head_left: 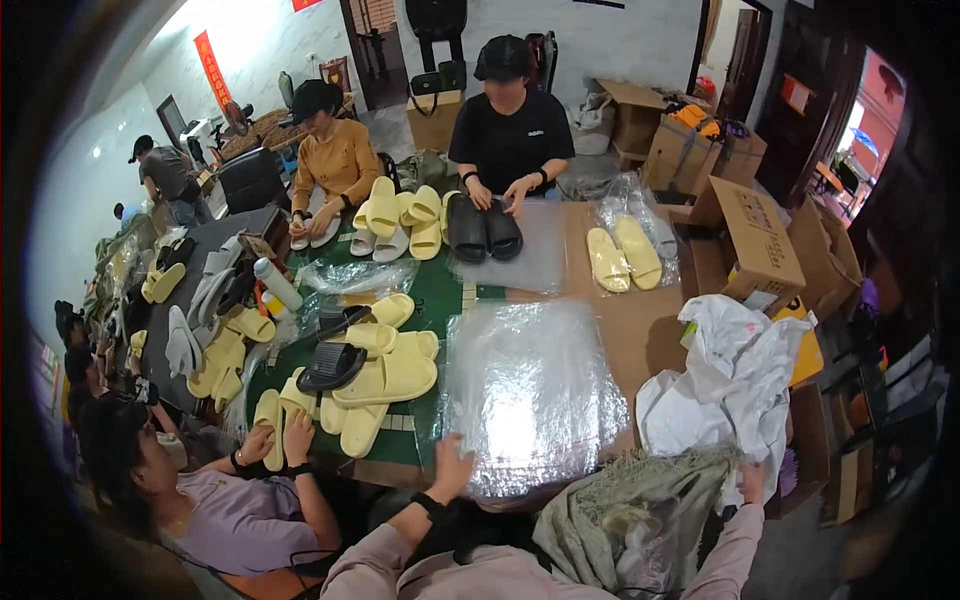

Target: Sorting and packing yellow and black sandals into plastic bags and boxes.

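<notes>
My left hand (453,468) is at the near left edge of a stack of clear plastic bags (530,385), its fingers stretched out and nothing in them. Off to the right, my right hand (750,482) is beside a crumpled white sack (700,390) and the rim of a grey-green woven sack (640,500). Its fingers are too small and partly hidden to show whether they grip the cloth. Some clear plastic (640,545) lies inside the woven sack. Left of the bags is a pile of yellow slippers (385,380) with a black slipper (332,366) on it.
Across the table a person in black (512,130) handles black slippers (485,235). Bagged yellow slippers (625,255) lie at the far right. A person in lilac (240,510) at my left holds yellow slippers. Cardboard boxes (745,245) stand on the right; a bottle (278,283) is at the left.
</notes>
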Motion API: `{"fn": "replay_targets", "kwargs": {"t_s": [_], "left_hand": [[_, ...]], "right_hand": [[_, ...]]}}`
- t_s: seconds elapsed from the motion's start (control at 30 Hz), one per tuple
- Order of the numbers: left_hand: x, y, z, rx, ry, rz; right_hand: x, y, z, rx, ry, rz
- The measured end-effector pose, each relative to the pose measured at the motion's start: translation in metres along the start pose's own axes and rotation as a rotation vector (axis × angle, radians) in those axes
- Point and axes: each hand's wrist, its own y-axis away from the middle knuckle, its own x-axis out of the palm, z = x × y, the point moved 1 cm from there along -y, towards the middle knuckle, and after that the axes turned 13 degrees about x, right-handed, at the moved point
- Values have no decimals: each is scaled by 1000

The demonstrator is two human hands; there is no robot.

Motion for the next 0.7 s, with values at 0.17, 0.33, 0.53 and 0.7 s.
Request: {"fn": "replay_targets", "kwargs": {"t_s": [0.17,0.33,0.53,0.7], "left_hand": [[-41,-19,70,-501,-290,-320],[-96,-34,110,-657,-539,-395],[-112,-41,153,-914,-260,-356],[-99,-52,166,-1117,-389,-409]], "right_hand": [[-1,47,23,-702,78,-645],[69,141,61,-912,-162,-300],[197,300,75,-941,68,365],[261,348,51,-1086,370,737]]}}
